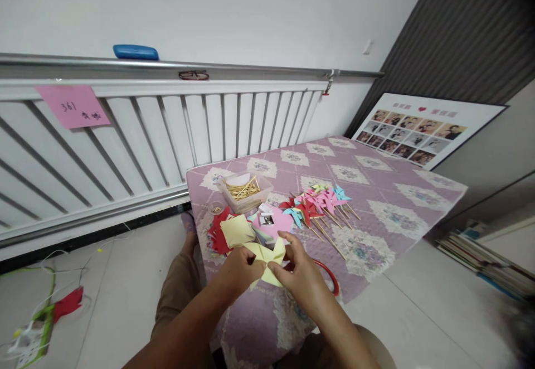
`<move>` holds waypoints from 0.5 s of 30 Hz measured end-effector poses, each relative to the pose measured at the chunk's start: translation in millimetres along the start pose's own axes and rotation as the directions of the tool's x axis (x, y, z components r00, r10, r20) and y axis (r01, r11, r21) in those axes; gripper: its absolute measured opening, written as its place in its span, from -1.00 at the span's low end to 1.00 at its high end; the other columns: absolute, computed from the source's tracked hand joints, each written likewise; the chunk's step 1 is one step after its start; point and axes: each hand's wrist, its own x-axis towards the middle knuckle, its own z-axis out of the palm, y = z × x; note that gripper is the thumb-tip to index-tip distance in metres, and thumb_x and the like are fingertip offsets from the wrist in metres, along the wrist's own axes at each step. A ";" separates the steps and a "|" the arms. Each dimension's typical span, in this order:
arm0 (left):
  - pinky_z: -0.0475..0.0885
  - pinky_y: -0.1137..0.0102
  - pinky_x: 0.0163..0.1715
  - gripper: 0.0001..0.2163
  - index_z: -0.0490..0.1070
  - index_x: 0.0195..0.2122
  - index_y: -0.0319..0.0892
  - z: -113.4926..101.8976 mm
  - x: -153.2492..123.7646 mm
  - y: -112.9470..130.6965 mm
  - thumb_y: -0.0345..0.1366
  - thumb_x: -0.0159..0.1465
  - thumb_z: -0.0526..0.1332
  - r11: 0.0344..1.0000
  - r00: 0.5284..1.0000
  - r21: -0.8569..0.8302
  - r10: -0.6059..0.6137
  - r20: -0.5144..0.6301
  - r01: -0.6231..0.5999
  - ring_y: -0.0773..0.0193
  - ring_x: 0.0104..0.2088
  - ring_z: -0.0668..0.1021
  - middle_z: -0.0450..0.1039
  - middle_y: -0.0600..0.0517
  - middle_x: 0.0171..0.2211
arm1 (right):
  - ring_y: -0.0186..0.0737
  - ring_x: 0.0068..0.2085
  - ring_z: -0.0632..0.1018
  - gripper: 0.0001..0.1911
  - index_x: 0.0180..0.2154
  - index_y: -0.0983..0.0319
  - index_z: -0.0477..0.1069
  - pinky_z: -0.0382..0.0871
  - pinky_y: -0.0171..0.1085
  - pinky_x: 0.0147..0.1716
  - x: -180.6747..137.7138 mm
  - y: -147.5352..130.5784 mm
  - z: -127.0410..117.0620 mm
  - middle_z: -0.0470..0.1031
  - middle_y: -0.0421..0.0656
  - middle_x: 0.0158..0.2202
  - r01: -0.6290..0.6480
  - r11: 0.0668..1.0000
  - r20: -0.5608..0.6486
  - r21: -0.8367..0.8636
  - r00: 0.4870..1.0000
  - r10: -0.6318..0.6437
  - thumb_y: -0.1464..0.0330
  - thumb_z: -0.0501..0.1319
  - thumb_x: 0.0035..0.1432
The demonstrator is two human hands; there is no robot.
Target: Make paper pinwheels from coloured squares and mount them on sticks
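White slatted radiator point(167, 129) runs along the wall. In front of it is a bench point(376, 190) under a purple quilted cover. A photo board point(418, 129) leans at the far right corner.

On the bench, mid: a heap of finished pinwheels on sticks point(317, 204). Left of that is a clear box of wooden sticks point(244, 190). Nearer the person is a stack of red, yellow and pink paper squares point(228, 232).

The left hand point(240, 271) and right hand point(298, 274) hover over the near edge, just in front of the stack. The yellow folded paper point(267, 257) sits between them. Left fingers pinch its left side and right fingers pinch its right, so both are closed on it. A red ring point(332, 277) is partly hidden behind the right hand.
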 end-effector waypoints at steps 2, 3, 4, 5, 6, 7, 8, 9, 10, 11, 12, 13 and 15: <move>0.02 0.45 -0.64 -0.82 0.20 -0.67 -0.16 -0.5 -0.7 0.3 -0.27 0.01 0.13 1.000 1.000 -0.003 -0.017 0.003 0.017 0.44 -0.65 0.17 0.12 0.19 -0.71 | -0.26 -0.44 0.49 -0.20 0.26 0.20 -0.03 0.35 -0.32 -0.44 0.9 1.5 4.4 0.51 -0.26 -0.36 -0.015 0.994 0.013 0.110 1.000 0.013 0.39 0.22 0.00; 0.01 0.45 -0.65 -0.82 0.21 -0.67 -0.16 -0.6 -0.8 -0.1 -0.28 0.02 0.13 1.000 1.000 -0.012 -0.019 0.015 0.019 0.44 -0.65 0.17 0.13 0.19 -0.72 | -0.26 -0.44 0.50 -0.16 0.29 0.19 -0.08 0.36 -0.32 -0.45 1.6 2.9 6.3 0.52 -0.25 -0.35 -0.020 0.988 0.023 0.153 1.000 0.016 0.39 0.22 0.01; 0.02 0.45 -0.65 -0.83 0.22 -0.67 -0.17 -0.6 -0.6 -0.9 -0.29 0.02 0.13 1.000 1.000 -0.024 -0.017 0.023 0.018 0.44 -0.65 0.17 0.14 0.19 -0.71 | -0.26 -0.43 0.51 -0.14 0.31 0.19 -0.11 0.37 -0.32 -0.45 2.3 4.6 8.0 0.53 -0.23 -0.33 -0.023 0.982 0.031 0.190 0.999 0.017 0.39 0.22 0.02; 0.03 0.46 -0.65 -0.83 0.24 -0.66 -0.18 -0.4 -0.1 -2.3 -0.29 0.02 0.14 0.999 1.000 -0.040 -0.019 0.024 0.020 0.44 -0.65 0.18 0.16 0.18 -0.71 | -0.25 -0.41 0.52 -0.13 0.31 0.18 -0.12 0.38 -0.31 -0.43 3.1 6.5 9.4 0.54 -0.21 -0.30 -0.022 0.975 0.040 0.221 0.999 0.013 0.39 0.22 0.02; 0.05 0.46 -0.64 -0.84 0.27 -0.64 -0.19 -0.1 0.6 -4.1 -0.29 0.02 0.15 0.998 0.999 -0.062 -0.022 0.025 0.023 0.44 -0.65 0.20 0.20 0.18 -0.70 | -0.25 -0.38 0.53 -0.12 0.32 0.17 -0.12 0.40 -0.31 -0.41 3.9 8.3 10.4 0.55 -0.19 -0.25 -0.019 0.970 0.048 0.243 0.999 0.008 0.39 0.22 0.02; 0.06 0.47 -0.64 -0.86 0.30 -0.62 -0.20 0.2 1.6 -6.3 -0.28 0.02 0.16 0.996 0.999 -0.087 -0.026 0.025 0.028 0.43 -0.64 0.22 0.24 0.17 -0.68 | -0.24 -0.35 0.54 -0.12 0.32 0.15 -0.12 0.41 -0.30 -0.39 4.6 9.8 11.1 0.55 -0.17 -0.21 -0.018 0.967 0.056 0.254 0.998 0.004 0.40 0.22 0.02; 0.09 0.47 -0.63 -0.87 0.33 -0.60 -0.21 0.6 2.8 -8.6 -0.28 0.02 0.17 0.993 0.999 -0.115 -0.033 0.028 0.036 0.43 -0.63 0.25 0.28 0.15 -0.66 | -0.24 -0.34 0.55 -0.13 0.32 0.14 -0.11 0.42 -0.30 -0.37 5.3 10.8 11.6 0.55 -0.16 -0.18 -0.018 0.966 0.062 0.258 0.998 0.002 0.41 0.22 0.02; 0.11 0.47 -0.62 -0.87 0.36 -0.58 -0.22 0.9 4.1 -10.9 -0.28 0.02 0.18 0.988 0.998 -0.145 -0.039 0.041 0.044 0.41 -0.62 0.27 0.32 0.14 -0.64 | -0.24 -0.32 0.55 -0.13 0.32 0.14 -0.11 0.43 -0.29 -0.35 6.0 11.4 11.7 0.55 -0.14 -0.15 -0.022 0.966 0.071 0.258 0.997 0.004 0.42 0.22 0.02; 0.13 0.47 -0.61 -0.87 0.39 -0.56 -0.22 1.0 5.5 -13.1 -0.27 0.02 0.19 0.983 0.997 -0.176 -0.042 0.061 0.052 0.40 -0.60 0.30 0.35 0.12 -0.62 | -0.24 -0.31 0.55 -0.12 0.32 0.14 -0.10 0.43 -0.29 -0.33 6.7 11.6 11.7 0.55 -0.14 -0.13 -0.027 0.967 0.077 0.254 0.997 0.007 0.43 0.22 0.02; 0.15 0.48 -0.59 -0.87 0.40 -0.54 -0.23 0.9 6.9 -15.2 -0.27 0.02 0.20 0.977 0.996 -0.205 -0.042 0.080 0.057 0.39 -0.59 0.32 0.38 0.10 -0.60 | -0.24 -0.30 0.56 -0.12 0.33 0.15 -0.10 0.43 -0.29 -0.31 7.4 11.5 11.7 0.55 -0.13 -0.12 -0.032 0.968 0.082 0.249 0.997 0.012 0.44 0.22 0.02; 0.17 0.47 -0.58 -0.87 0.42 -0.53 -0.23 0.7 8.2 -17.0 -0.27 0.01 0.20 0.971 0.995 -0.232 -0.040 0.095 0.061 0.37 -0.57 0.34 0.40 0.10 -0.59 | -0.24 -0.29 0.56 -0.12 0.33 0.16 -0.10 0.43 -0.29 -0.30 8.1 11.2 11.6 0.55 -0.13 -0.12 -0.036 0.969 0.086 0.243 0.996 0.015 0.45 0.22 0.02; 0.19 0.47 -0.56 -0.88 0.43 -0.52 -0.24 0.2 9.4 -18.6 -0.28 0.00 0.21 0.964 0.994 -0.259 -0.041 0.106 0.068 0.37 -0.57 0.36 0.42 0.09 -0.58 | -0.23 -0.28 0.56 -0.12 0.33 0.16 -0.10 0.43 -0.29 -0.29 8.7 11.0 11.6 0.55 -0.13 -0.11 -0.037 0.971 0.087 0.236 0.996 0.017 0.45 0.22 0.02; 0.23 0.46 -0.53 -0.87 0.47 -0.49 -0.25 -1.4 11.0 -20.9 -0.29 -0.01 0.20 0.942 0.990 -0.324 -0.042 0.136 0.084 0.36 -0.56 0.38 0.44 0.08 -0.58 | -0.23 -0.27 0.56 -0.13 0.33 0.17 -0.09 0.43 -0.29 -0.28 9.8 11.0 12.0 0.55 -0.12 -0.10 -0.032 0.975 0.082 0.221 0.997 0.015 0.46 0.22 0.02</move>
